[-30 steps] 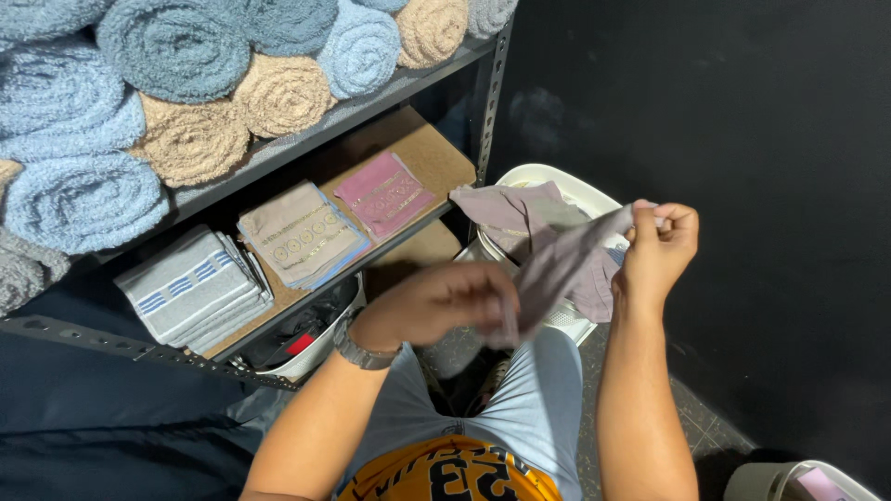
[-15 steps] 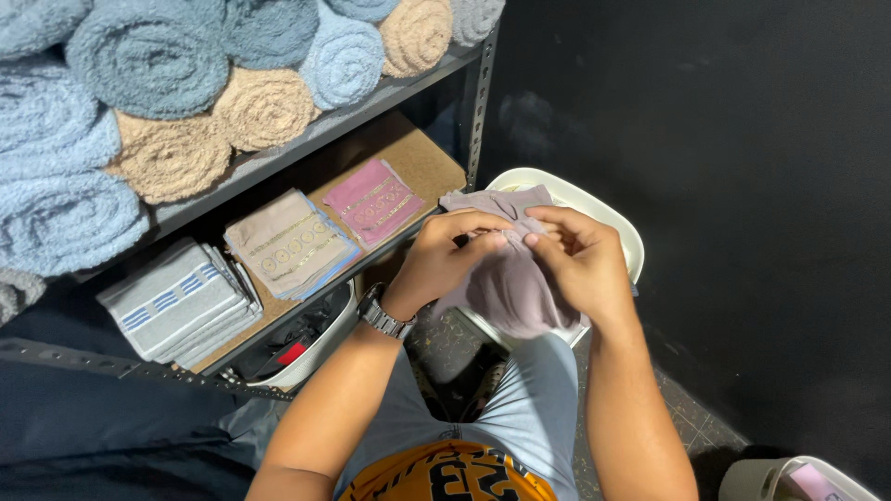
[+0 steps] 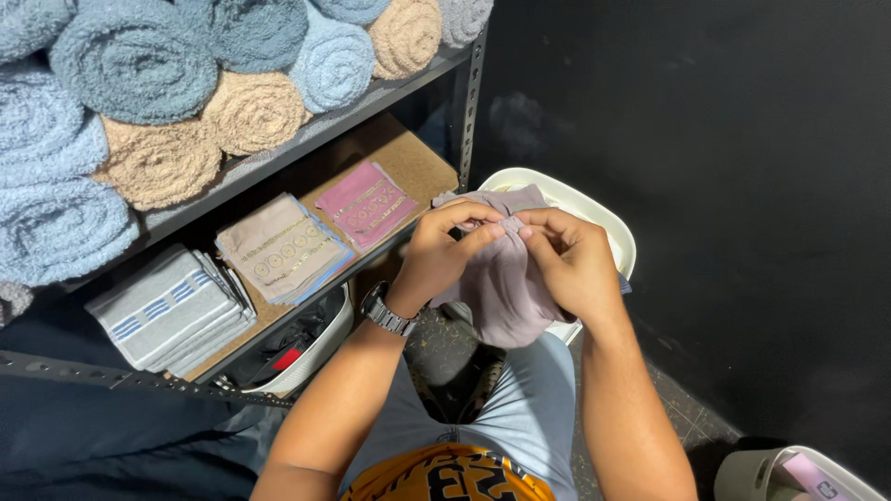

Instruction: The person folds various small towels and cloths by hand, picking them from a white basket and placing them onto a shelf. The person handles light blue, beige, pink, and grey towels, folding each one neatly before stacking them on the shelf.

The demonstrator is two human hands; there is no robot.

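Pinching a mauve cloth [image 3: 501, 288] at its top edge, the left hand [image 3: 444, 252] and right hand [image 3: 571, 264] meet fingertip to fingertip at the centre of the frame, both closed on the fabric, which hangs bunched between them above a white basket [image 3: 608, 227]. To the left stands a metal shelf [image 3: 469, 102]: rolled towels [image 3: 139, 102] in blue and tan fill the upper left, and below them lie folded stacks, a grey striped stack [image 3: 167, 311], a beige stack [image 3: 278, 246] and a pink cloth [image 3: 365, 202]. A second bin [image 3: 742, 473] shows at the lower right corner. The grip looks light, on thumbs and fingertips only, so the cloth could slip from one hand and drop into the basket or onto the floor. With the fabric bunched, the corners may be mismatched, which would give a crooked fold. The shelf post is near the left hand and an elbow swing could nudge the stacks
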